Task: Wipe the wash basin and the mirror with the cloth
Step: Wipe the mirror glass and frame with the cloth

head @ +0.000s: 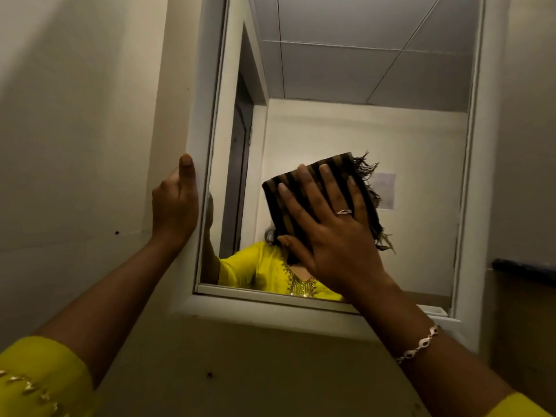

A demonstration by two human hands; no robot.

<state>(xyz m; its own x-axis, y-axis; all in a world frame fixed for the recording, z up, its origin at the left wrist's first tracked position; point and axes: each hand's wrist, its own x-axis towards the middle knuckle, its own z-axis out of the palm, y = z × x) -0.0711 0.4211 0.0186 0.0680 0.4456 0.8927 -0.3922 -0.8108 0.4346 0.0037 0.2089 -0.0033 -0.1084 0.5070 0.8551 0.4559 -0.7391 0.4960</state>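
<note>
While the right hand (pixel 334 236) presses the folded striped cloth (pixel 316 194) flat against the mirror (pixel 361 115), the job sits in its mirror half. Fingers spread wide and laid flat over the cloth, palm pushing it onto the glass; not a pinch, more a flat-hand press. Cloth is at lower centre of the glass, fringe trailing to the right.

Left hand (pixel 174 206) steadies on the left side of the white frame (pixel 198 115), fingers curled loosely round the outer edge, thumb up along it; it holds nothing else.

Progress: cannot judge how much glass is already wiped (no streaks or wet marks show up in this light). Upper half of the mirror and both top corners lie well above the cloth, so I judge most of the reach is likely left. Wash basin is out of view; its state cannot be told.

Room to move: open glass above and to the right of the cloth. Bottom rail of the frame lies close below the wrist, left rail near the thumb side. A dark ledge (pixel 523 269) juts out to the right, beyond the frame, and could catch an elbow on wide strokes.
</note>
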